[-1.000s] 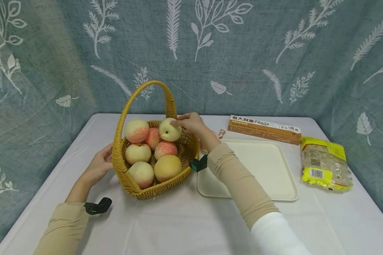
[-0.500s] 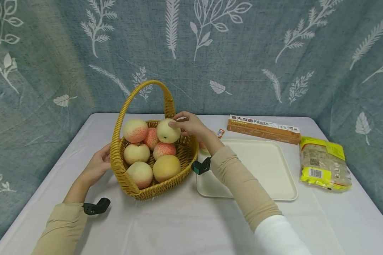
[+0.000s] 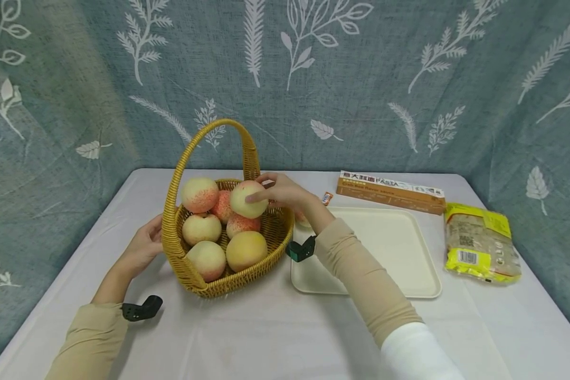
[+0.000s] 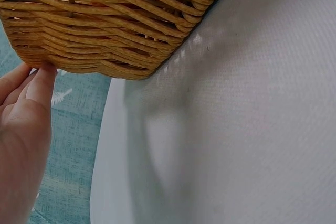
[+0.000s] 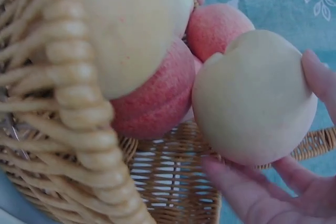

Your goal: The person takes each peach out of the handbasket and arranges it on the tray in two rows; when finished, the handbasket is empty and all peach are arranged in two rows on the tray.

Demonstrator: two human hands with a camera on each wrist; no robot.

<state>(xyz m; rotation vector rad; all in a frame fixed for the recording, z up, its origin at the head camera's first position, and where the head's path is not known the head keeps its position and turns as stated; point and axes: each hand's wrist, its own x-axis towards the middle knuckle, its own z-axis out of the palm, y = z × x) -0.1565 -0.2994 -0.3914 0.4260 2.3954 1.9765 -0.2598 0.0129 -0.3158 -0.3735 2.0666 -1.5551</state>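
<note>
Against the basket [image 3: 237, 282], left hand [image 3: 142, 248] rests; right hand [image 3: 287, 192] grips peach [image 3: 241, 200].

Left forearm [image 3: 97, 332] slants forward and inward, left hand [image 3: 142, 248] holding thumb and fingers near each other, fingertips partly hidden; right forearm [image 3: 366, 279] reaches forward and across to the left, right hand [image 3: 288, 192] with thumb opposed to curved fingers in a grasp.

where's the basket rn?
In the head view, the basket is left of centre: the cream tray lies to its right, and the left hand touches its left side.
</note>
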